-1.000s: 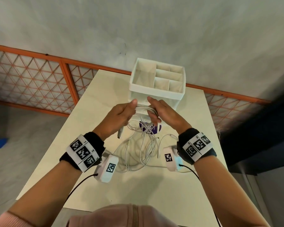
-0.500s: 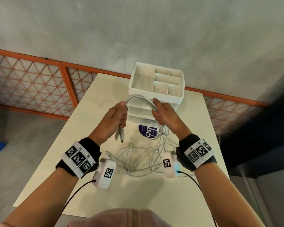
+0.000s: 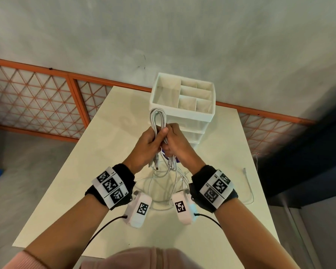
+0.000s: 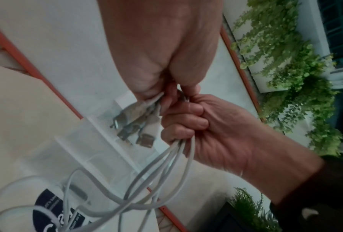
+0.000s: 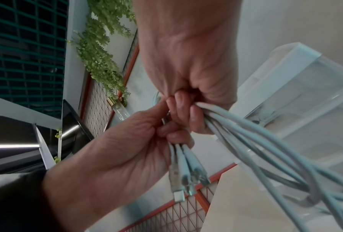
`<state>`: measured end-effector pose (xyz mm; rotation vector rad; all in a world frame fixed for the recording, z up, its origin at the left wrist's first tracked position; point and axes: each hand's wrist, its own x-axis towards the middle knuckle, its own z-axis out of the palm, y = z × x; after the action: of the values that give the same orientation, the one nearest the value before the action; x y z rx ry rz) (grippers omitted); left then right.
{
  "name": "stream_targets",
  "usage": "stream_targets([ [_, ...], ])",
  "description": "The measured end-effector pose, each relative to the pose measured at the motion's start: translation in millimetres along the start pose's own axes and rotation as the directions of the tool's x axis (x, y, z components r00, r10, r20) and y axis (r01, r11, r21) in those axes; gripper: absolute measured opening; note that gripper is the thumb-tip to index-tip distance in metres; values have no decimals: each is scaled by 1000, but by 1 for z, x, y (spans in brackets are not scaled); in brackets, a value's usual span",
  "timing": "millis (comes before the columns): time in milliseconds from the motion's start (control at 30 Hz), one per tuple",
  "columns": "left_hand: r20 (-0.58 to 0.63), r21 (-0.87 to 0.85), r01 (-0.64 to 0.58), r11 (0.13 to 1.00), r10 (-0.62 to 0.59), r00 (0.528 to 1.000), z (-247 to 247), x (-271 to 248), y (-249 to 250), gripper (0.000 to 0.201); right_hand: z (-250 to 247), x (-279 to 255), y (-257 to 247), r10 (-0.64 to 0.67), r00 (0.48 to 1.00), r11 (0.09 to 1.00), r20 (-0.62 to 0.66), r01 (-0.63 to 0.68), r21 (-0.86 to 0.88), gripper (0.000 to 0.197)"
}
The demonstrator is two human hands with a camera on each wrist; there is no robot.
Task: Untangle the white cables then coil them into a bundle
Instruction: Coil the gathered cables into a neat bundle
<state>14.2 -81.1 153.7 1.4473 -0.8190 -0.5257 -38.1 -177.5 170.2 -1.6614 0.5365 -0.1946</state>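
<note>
Several white cables [image 3: 157, 119] are folded into a narrow loop that stands up above my two fists, which touch above the table. My left hand [image 3: 150, 141] grips the bundle, and the plug ends [image 3: 156, 164] hang out under it. In the left wrist view those plugs [image 4: 134, 125] stick out below the curled fingers. My right hand [image 3: 171, 141] grips the same cables beside it, and the long strands [image 5: 265, 141] trail from it down to the loose tangle [image 3: 168, 184] on the table. The grip inside the palms is hidden.
A white compartment organizer [image 3: 182, 113] on clear drawers stands just behind the hands on the cream table [image 3: 105, 152]. A dark round label [image 4: 47, 208] lies under the tangle. One cable [image 3: 249, 188] runs toward the table's right edge. An orange lattice railing [image 3: 37, 101] lies beyond.
My hands have come together from about a hand's width apart. The cable span between them has folded into a tall narrow loop. The plug ends stay in my left hand.
</note>
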Motion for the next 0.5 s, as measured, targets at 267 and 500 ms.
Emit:
stream_targets([
  [267,-228,108,-80,991,103,968,-12,6,-4,35,-6,-9,-6,-10,989,948,148,57,-313,65],
  [500,-441,120,-73,990,119,890,-19,11,2,26,-23,-9,-9,60,938,872,340,116,-475,46],
])
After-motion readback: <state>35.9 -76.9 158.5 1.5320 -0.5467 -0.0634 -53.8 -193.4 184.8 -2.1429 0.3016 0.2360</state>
